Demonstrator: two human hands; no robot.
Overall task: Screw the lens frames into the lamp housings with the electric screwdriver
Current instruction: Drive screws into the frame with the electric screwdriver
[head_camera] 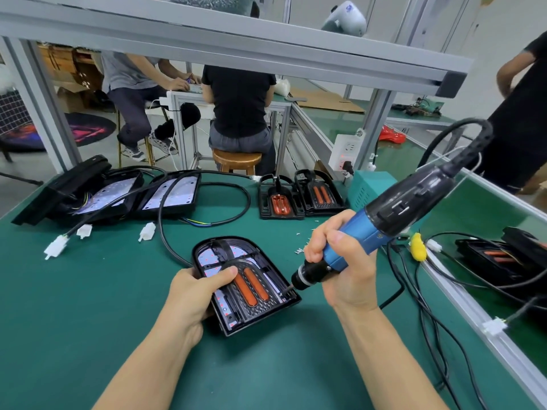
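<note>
blue screwdriver [358,241] gripped by right hand [340,267], left hand [195,294] gripping one lamp housing [251,291]; two more behind.

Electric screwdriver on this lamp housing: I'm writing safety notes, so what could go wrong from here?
1. The electric screwdriver leans steeply, so its bit may slip off the screw and scratch the lens frame.
2. The left hand holds the lamp housing with its thumb near the bit.
3. Its power cord crosses other cables and may snag.
</note>
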